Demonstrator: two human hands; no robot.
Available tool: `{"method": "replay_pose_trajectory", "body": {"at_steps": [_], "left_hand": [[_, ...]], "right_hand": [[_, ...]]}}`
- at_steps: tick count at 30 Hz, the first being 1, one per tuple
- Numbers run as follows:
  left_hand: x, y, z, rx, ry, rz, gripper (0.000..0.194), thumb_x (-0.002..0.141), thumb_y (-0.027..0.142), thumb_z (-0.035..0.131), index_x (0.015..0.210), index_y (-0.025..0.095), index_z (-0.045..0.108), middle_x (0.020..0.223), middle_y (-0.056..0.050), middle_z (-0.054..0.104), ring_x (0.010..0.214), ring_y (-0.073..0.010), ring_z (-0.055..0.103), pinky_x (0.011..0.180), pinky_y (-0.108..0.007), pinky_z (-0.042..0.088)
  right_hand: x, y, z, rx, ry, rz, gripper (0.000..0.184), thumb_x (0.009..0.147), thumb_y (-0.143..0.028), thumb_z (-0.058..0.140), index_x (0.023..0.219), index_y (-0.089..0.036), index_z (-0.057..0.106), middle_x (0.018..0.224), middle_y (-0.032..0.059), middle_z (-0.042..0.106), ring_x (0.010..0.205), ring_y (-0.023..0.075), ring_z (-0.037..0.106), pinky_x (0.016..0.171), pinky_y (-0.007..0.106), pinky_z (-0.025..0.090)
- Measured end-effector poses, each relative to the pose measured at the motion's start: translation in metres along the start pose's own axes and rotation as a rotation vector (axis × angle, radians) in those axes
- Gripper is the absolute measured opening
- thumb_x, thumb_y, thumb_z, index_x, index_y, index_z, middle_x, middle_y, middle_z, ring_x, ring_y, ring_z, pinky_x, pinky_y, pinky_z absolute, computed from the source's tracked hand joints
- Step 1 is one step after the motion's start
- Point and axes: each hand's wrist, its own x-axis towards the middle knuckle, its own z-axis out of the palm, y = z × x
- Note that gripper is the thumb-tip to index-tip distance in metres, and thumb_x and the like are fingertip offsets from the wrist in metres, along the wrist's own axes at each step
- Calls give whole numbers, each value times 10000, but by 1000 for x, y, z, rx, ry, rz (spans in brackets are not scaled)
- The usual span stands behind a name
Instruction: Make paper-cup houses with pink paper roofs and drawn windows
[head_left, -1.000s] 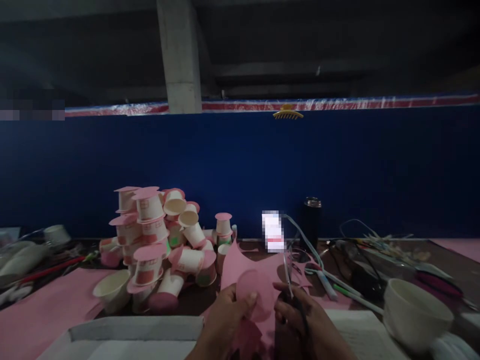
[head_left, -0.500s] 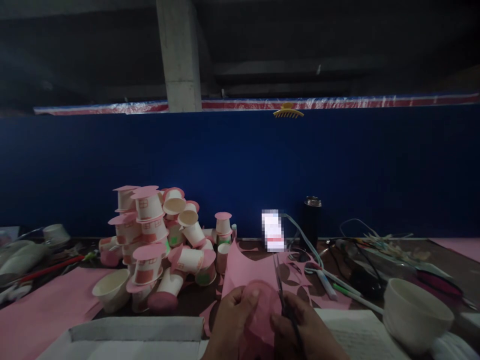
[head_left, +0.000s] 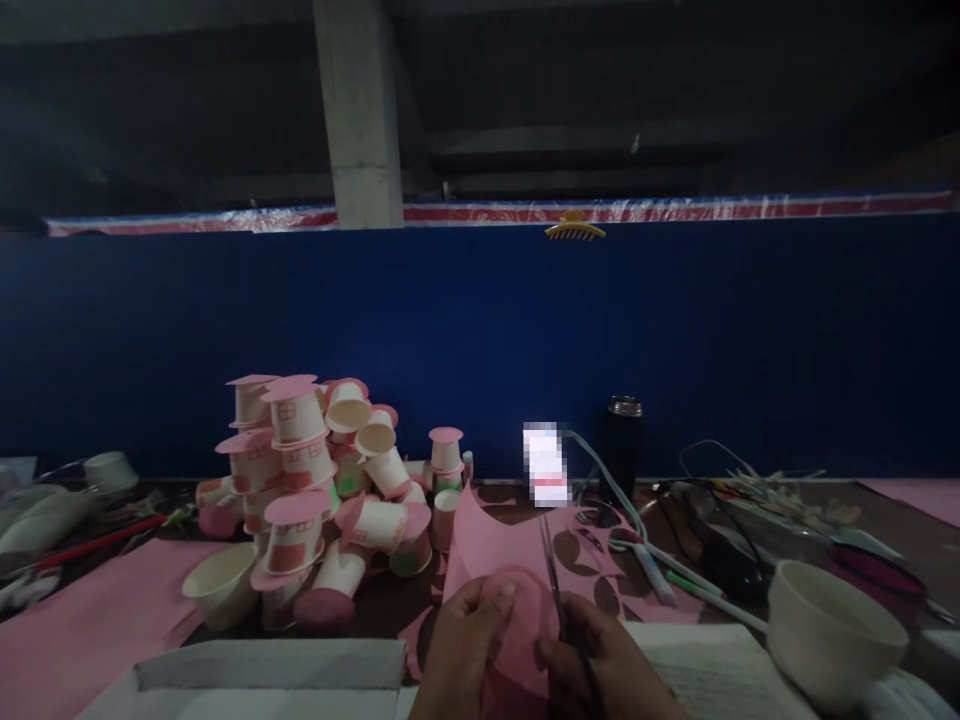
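Dark-handled metal scissors point(head_left: 553, 578) moved left, beside round pink paper disc point(head_left: 529, 602) | left grip point(head_left: 462, 645) pinching disc's left side | right grip point(head_left: 604, 650) grasping scissors

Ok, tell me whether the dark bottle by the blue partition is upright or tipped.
Upright: the dark bottle stands vertical, its silvery top uppermost.

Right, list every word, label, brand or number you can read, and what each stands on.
No readable text.
White paper sheet beside the right hand: faint lines, too blurred to read.
Lit screen: pixelated, unreadable.
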Motion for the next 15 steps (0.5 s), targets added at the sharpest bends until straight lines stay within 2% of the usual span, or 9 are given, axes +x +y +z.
{"method": "replay_pose_trajectory", "body": {"at_steps": [4,8,12,15], "left_hand": [[0,-3,0,-22,-29,6,404,619,531,719,726,147,650,625,-17,613,570,-149,531,549,-254,406],[1,-3,0,7,-44,16,402,611,532,724,718,156,632,628,-14,601,578,-146,514,550,-253,397],[1,7,-1,89,-11,10,431,594,574,709,691,165,615,592,3,559,556,-140,476,522,-253,374],[2,16,-6,219,-18,-1,450,602,579,697,710,150,616,591,7,548,550,-134,463,508,-248,356]], "right_hand": [[0,0,2,11,-44,-1,295,671,-325,752,863,-161,599,710,-18,616,616,105,543,563,207,412],[-3,-5,9,-61,-2,-6,302,643,-363,766,808,-157,619,598,-39,570,533,94,505,519,205,396],[-7,-8,14,-53,35,-60,364,615,-409,782,854,-165,658,673,-11,620,592,126,543,555,227,423],[-8,-11,12,-38,-11,-73,413,651,-462,750,931,-168,677,724,10,647,634,150,570,637,266,462]]}}
